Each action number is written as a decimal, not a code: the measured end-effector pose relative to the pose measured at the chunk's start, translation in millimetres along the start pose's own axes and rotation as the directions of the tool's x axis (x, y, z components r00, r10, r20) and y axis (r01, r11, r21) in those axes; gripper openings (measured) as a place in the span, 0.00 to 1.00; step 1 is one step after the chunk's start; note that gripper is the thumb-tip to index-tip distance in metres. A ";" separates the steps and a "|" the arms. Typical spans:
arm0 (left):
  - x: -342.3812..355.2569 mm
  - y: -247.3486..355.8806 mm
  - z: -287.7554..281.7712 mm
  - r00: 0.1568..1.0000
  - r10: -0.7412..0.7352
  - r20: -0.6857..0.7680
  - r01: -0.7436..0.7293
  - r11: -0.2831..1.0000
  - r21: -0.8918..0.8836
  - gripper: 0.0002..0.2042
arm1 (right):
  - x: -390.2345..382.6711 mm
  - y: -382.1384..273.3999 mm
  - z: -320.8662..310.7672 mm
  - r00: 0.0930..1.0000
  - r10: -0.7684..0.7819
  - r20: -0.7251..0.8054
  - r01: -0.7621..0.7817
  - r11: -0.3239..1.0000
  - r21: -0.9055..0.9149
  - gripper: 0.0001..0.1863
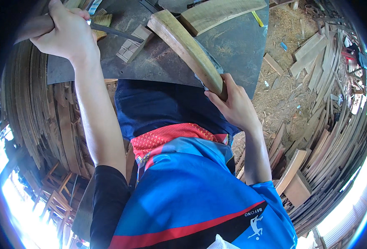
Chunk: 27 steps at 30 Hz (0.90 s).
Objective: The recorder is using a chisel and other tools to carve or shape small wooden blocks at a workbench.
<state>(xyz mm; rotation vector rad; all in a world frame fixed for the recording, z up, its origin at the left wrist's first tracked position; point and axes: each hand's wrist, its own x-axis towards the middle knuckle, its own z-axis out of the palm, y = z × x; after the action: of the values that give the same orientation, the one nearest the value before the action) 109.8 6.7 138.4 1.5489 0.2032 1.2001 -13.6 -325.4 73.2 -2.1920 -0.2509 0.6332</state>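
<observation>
My left hand (pixel 69 33), at the upper left, is closed around a thick brown wooden handle (pixel 35 28). The handle's far left end runs into the dark rim of the picture. On the other side of that fist a dark metal bar (pixel 117 32) reaches over a small wooden block (pixel 134 42) with lines across its top; whether bar and handle are joined is hidden. My right hand (pixel 235 101) grips the near end of a curved piece of wood (pixel 187 50), thumb on one side and fingers on the other. That piece lies slantwise over the dark table.
Another curved wooden piece (pixel 220 14) lies at the back of the dark tabletop (pixel 241 50). A brush (pixel 102 23) is beside my left hand, and a yellow strip (pixel 257 18) near the right edge. Stacked planks (pixel 332 153) and scraps cover the floor at right; more boards stand left.
</observation>
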 end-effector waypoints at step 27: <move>-26.9 26.1 31.6 0.998 0.058 -0.005 -0.058 0.998 -0.008 0.24 | -11.8 -111.4 -95.3 0.852 -0.442 -0.281 0.396 0.895 -0.206 0.23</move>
<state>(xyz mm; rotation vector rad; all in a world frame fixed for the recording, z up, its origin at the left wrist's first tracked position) 109.5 -41.3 148.2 1.5540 0.1567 1.2483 29.6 -321.6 213.7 -2.2311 -0.5978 0.0089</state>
